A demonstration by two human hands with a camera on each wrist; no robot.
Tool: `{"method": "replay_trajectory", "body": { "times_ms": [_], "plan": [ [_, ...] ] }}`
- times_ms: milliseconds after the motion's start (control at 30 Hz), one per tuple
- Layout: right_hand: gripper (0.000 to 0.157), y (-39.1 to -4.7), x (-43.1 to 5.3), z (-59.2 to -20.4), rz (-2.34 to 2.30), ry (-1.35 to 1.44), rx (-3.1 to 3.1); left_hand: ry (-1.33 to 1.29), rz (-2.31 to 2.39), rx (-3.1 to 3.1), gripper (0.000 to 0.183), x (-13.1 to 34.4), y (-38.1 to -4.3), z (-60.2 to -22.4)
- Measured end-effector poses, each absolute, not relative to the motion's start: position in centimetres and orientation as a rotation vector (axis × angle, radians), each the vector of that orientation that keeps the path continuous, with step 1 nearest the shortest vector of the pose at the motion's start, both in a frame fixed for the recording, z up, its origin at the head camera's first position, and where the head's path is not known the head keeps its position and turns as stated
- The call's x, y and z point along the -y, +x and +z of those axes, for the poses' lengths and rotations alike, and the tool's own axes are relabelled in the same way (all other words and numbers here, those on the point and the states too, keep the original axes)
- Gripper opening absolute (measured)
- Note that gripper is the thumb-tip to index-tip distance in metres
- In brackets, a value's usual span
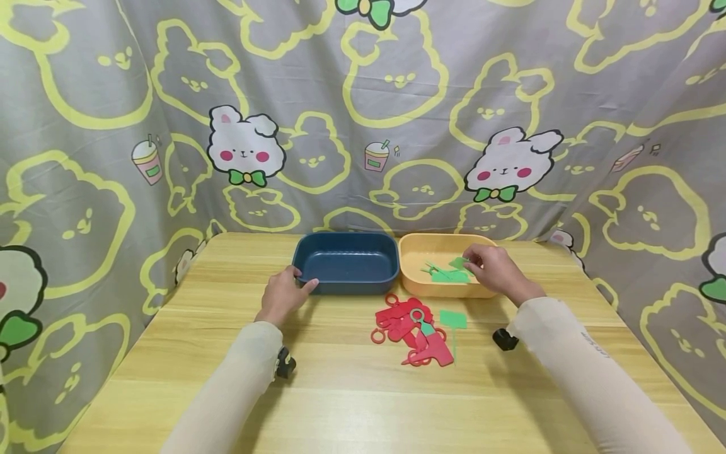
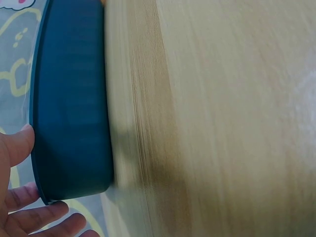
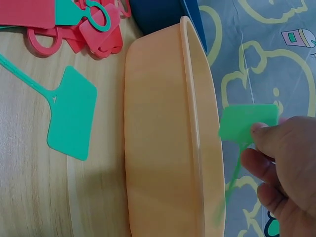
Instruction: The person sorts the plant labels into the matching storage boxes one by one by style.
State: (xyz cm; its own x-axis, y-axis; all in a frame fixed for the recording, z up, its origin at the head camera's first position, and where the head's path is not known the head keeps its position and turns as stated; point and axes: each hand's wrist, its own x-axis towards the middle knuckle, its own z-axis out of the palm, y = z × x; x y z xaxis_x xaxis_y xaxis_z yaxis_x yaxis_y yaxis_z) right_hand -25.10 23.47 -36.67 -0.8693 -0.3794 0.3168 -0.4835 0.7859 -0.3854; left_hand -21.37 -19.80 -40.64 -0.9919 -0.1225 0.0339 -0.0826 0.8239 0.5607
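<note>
My left hand [image 1: 282,295] grips the front left corner of a dark blue bin [image 1: 346,289]. In the left wrist view the thumb [image 2: 20,143] lies on the bin's rim and the fingers [image 2: 42,216] spread around its end. Over the yellow bin [image 1: 416,289], my right hand [image 1: 492,268] pinches a green tag with a thin strap [image 3: 247,121] between thumb and fingers. Several green tags [image 1: 448,276] lie inside the yellow bin. Another green tag [image 3: 74,113] lies on the table in front of it.
A pile of red tags and rings [image 1: 399,318], with a green ring-ended piece [image 1: 422,321] among them, lies on the wooden table [image 1: 351,403] before the bins. The two bins stand side by side against a patterned curtain [image 1: 317,157].
</note>
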Motion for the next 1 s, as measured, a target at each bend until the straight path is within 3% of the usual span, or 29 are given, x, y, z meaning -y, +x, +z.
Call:
{"method": "replay_trajectory", "body": {
  "times_ms": [267,1000],
  "plan": [
    [0.020,-25.1,-23.5,-37.1,0.758,0.621,2.731,0.160,-0.924,2.931,0.055,19.7,-21.3,-40.5],
    [0.006,-22.6,-23.0,-39.9,0.849,0.874,2.874,0.160,-0.919,2.922,0.054,19.8,-21.2,-40.5]
  ]
}}
